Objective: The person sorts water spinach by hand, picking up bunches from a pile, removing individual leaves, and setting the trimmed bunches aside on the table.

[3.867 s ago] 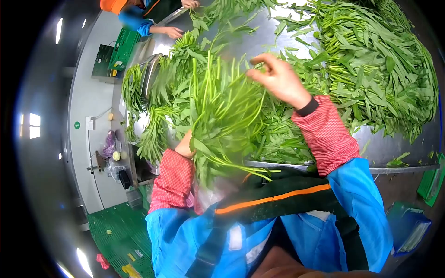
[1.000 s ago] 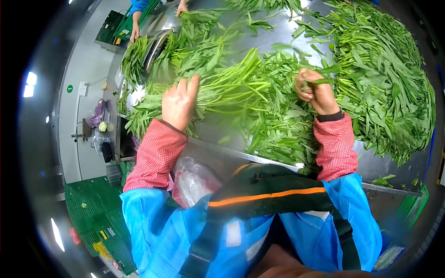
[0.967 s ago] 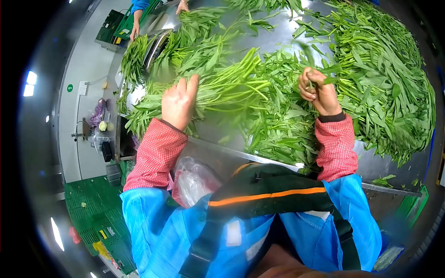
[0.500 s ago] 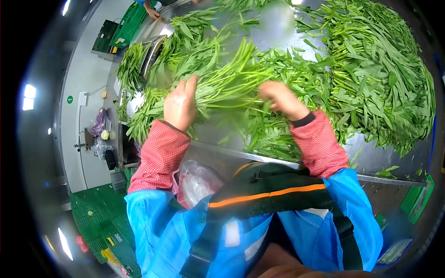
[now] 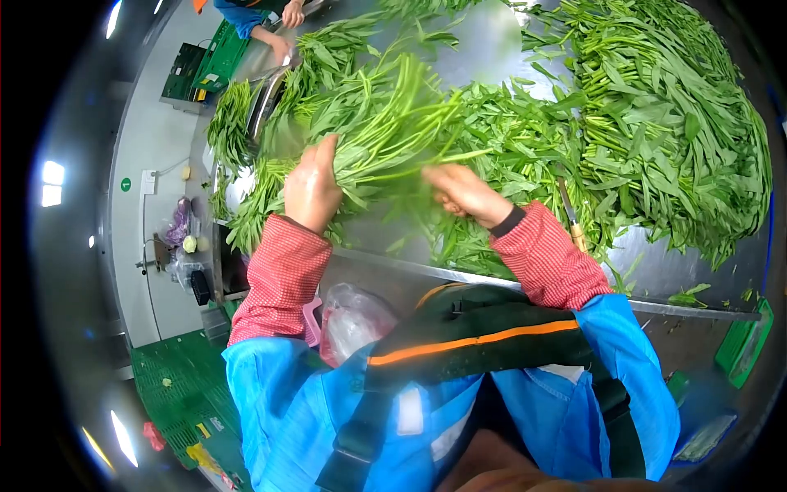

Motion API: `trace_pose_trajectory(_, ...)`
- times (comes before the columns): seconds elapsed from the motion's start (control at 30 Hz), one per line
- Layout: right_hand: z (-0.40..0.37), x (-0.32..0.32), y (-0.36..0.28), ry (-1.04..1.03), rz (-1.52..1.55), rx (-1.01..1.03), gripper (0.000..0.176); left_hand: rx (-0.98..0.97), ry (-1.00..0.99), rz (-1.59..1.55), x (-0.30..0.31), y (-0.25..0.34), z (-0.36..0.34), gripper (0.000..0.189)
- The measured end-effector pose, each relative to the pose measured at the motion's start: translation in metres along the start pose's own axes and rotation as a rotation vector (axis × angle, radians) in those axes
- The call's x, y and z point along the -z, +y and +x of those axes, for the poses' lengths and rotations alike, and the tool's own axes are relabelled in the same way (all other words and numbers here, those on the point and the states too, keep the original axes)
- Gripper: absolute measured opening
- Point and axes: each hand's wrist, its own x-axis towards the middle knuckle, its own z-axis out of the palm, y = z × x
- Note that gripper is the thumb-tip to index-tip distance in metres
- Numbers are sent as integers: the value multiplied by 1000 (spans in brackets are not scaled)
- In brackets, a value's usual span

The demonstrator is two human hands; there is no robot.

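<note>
On my feed, left hand (image 5: 312, 184) closed around a leafy bunch (image 5: 385, 135), stems fanning toward the right hand (image 5: 464, 193). Its fingers curl near the stem ends; I can't tell whether they grip any. Knife (image 5: 578, 236) to its right.

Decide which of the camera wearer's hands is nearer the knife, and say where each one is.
Right. The right hand is left of the knife; the left hand is farther left, gripping a bunch.
</note>
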Motion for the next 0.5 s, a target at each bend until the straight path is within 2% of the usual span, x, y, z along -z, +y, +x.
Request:
trace_pose_trajectory(0.07,7,4,-1,-144,-123,11,34,6,-14,4,1,2,0,57)
trace_pose_trajectory(0.17,-3,64,3,86,448,51,19,40,-39,-121,-2,-16,-8,55)
trace_pose_trajectory(0.2,-5,85,5,163,516,154,24,52,-42,-178,-4,-20,-12,54)
trace_pose_trajectory(0.23,-9,98,1,145,624,225,25,237,-195,-250,8,-14,-9,46)
trace_pose_trajectory(0.27,-13,102,2,232,675,225,23,224,-222,-371,7,-16,-9,44)
trace_pose_trajectory(0.33,-24,91,-14,306,493,117,19,197,-273,-612,2,-27,-9,43)
trace_pose_trajectory(0.37,-23,91,-14,283,441,126,18,154,-278,-638,-2,-34,-11,42)
trace_pose_trajectory(0.4,-21,91,-14,260,391,137,18,530,-465,-982,19,-15,-4,38)
trace_pose_trajectory(0.47,-18,93,-10,233,355,162,20,700,-593,-1354,2,-37,-19,35)
trace_pose_trajectory(0.5,-18,96,-7,228,369,176,21,884,-650,-1548,-6,-45,-32,33)
